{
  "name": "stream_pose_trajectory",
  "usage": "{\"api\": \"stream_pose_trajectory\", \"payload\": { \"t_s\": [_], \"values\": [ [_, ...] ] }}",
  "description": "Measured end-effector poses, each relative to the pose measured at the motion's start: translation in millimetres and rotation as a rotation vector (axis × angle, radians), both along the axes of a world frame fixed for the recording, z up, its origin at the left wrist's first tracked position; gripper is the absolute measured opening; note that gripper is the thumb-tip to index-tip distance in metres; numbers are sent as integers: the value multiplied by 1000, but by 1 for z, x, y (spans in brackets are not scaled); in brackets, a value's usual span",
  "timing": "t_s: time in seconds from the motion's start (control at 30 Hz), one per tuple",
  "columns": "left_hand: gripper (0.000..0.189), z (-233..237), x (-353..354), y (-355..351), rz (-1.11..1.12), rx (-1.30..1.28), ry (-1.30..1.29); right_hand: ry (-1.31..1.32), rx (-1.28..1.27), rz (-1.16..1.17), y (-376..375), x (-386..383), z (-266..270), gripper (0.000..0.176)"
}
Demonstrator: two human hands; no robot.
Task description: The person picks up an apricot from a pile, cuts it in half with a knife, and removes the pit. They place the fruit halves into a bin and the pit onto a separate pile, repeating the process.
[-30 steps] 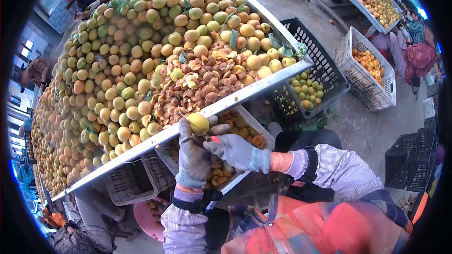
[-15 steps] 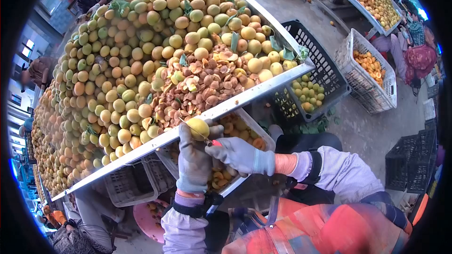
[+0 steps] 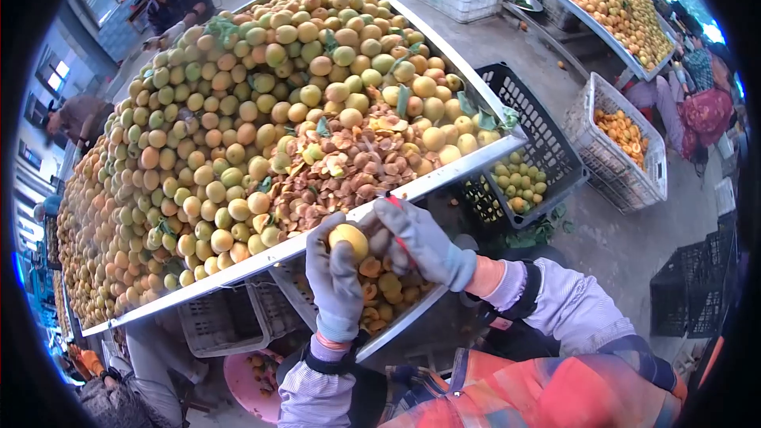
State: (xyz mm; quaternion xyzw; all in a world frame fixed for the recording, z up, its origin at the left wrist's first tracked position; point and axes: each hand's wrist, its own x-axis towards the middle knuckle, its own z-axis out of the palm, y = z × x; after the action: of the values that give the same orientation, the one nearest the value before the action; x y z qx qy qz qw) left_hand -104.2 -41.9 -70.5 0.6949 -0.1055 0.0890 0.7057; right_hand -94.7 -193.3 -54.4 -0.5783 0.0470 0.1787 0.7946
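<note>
Gloved in grey, my left hand (image 3: pixel 334 273) holds a yellow fruit (image 3: pixel 349 242) between thumb and fingers, just below the metal edge of the table (image 3: pixel 444 177). My right hand (image 3: pixel 424 242), also gloved, is closed around a red-handled tool (image 3: pixel 400 230) at the right of the fruit; the tool's tip is hidden. Brown pits and scraps (image 3: pixel 349 170) lie heaped on the table beyond my hands, among piled yellow-green fruit (image 3: pixel 214 143). Beneath my hands, a crate holds cut fruit (image 3: pixel 384 289).
A black crate (image 3: pixel 547 150) with green fruit and a white crate (image 3: pixel 618 143) with orange pieces stand at the right. Under the table are a grey crate (image 3: pixel 222 321) and a pink basin (image 3: pixel 250 384). Co-workers (image 3: pixel 170 0) are around the tables.
My right hand has moved up and rightward, turning the tool upright, away from the fruit. My left hand still holds the fruit, now slightly lower. The view has shifted a little.
</note>
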Motion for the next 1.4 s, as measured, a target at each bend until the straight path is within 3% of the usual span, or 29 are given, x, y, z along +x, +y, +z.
{"api": "stream_pose_trajectory", "payload": {
  "t_s": [0.03,0.2,0.27,0.3,0.33,0.4,0.43,0.53,0.63,0.7,0.77,0.83,1.0,1.07,1.13,1.17,1.2,1.27,1.3,1.4],
  "values": [
    [54,-4,0,1,46,181,-95,-26,6,16,2,2,-1,54],
    [58,-4,3,0,96,289,-147,37,31,33,14,2,1,48],
    [56,-7,1,3,109,399,-180,-205,-186,10,24,4,-22,47],
    [52,-3,4,2,185,557,-361,-959,-716,-251,35,10,-26,46],
    [52,2,4,3,181,559,-359,-955,-715,-254,36,8,-28,46],
    [46,9,2,4,232,846,-448,-417,-258,-187,35,5,-21,46],
    [46,9,3,4,228,847,-446,-456,-379,-213,38,6,-27,48],
    [46,5,6,3,225,773,-380,-222,-301,-215,42,10,-19,50],
    [42,2,5,3,238,727,-346,-235,-271,-245,46,9,-21,44],
    [38,5,2,-4,254,518,-92,-255,-278,-229,48,8,-14,39],
    [37,2,5,-10,270,412,-79,-109,-229,-302,54,9,-6,35],
    [35,1,4,-9,260,276,6,-149,-243,-337,59,11,-10,33],
    [35,-34,9,0,238,235,-110,-210,-334,-359,64,13,-10,30],
    [36,-28,4,-5,261,200,-135,-374,-461,-318,64,14,-16,38],
    [40,-6,-3,-8,90,-602,619,-517,-571,-327,62,13,-16,34],
    [44,9,-1,-8,100,-646,801,-663,-678,-334,61,12,-16,30],
    [44,8,0,-3,106,-653,801,-664,-680,-325,61,12,-12,30],
    [46,4,5,17,-181,-841,914,-363,-212,-277,61,12,1,26],
    [49,3,6,21,-332,-930,967,-214,-216,-191,54,19,4,19],
    [52,7,6,18,-320,-876,867,-128,-195,19,25,19,15,29]
  ]
}}
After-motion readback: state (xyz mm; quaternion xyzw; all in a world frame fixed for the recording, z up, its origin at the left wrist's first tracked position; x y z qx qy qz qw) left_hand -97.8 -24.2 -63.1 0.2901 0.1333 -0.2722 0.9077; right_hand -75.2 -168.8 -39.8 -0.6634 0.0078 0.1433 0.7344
